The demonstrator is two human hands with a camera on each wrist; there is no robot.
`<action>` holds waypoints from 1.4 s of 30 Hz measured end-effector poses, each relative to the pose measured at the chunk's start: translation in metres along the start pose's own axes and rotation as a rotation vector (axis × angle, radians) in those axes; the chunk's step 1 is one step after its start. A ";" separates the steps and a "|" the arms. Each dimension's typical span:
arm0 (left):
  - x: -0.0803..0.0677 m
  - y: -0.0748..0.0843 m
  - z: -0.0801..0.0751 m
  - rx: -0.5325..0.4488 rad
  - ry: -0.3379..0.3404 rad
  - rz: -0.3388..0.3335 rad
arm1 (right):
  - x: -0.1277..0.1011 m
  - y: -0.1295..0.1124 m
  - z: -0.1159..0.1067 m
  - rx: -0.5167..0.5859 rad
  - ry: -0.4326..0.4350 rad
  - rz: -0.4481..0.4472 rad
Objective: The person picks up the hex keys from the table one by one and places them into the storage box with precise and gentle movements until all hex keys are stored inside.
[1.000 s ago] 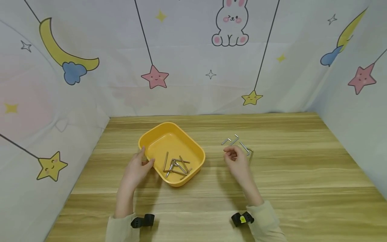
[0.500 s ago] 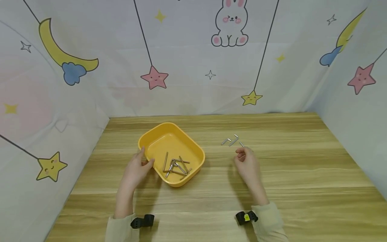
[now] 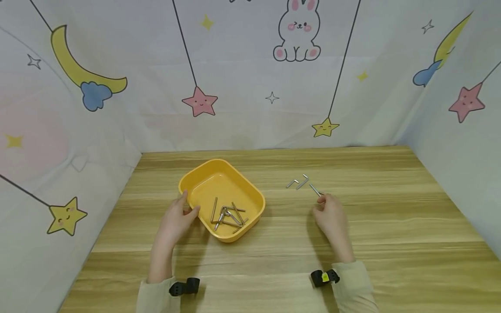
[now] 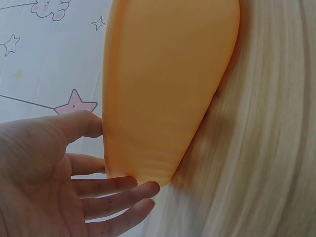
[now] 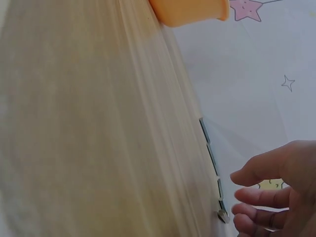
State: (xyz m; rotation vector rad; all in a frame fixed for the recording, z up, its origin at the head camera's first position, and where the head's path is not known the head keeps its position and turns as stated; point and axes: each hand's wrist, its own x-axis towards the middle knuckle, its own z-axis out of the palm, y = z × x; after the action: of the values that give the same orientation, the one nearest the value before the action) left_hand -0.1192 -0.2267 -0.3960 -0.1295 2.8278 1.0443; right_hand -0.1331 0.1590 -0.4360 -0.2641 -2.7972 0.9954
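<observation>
My left hand (image 3: pixel 178 217) rests at the near-left side of a yellow plastic bin (image 3: pixel 211 187), thumb and fingertips against its rim and outer wall. In the left wrist view its fingers (image 4: pixel 113 202) lie nearly straight along the bin's corner. Several L-shaped hex keys (image 3: pixel 214 211) lie crossed inside the bin. My right hand (image 3: pixel 330 221) hovers with bent fingers close over a silver hex key (image 3: pixel 315 190), part of which it hides. The right wrist view shows the thumb and fingers apart, with nothing between them.
Two small silver hex keys, one (image 3: pixel 290 184) left of the other (image 3: pixel 302 184), lie on the wooden table (image 3: pixel 391 208) beyond the right hand. A white printed cloth (image 3: pixel 242 121) stands behind the table and along both sides.
My right hand has moved to the right and slightly nearer, over the hex keys at the right, covering part of them. The left hand and the bin have stayed in place.
</observation>
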 end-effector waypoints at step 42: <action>0.000 0.000 0.001 -0.004 0.006 0.006 | 0.011 0.011 -0.010 -0.199 -0.119 0.068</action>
State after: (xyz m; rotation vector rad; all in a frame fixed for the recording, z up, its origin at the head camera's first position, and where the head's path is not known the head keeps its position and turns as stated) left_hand -0.1186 -0.2266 -0.3967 -0.1253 2.8337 1.0525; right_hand -0.1410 0.1758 -0.4344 -0.3374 -3.0184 0.7694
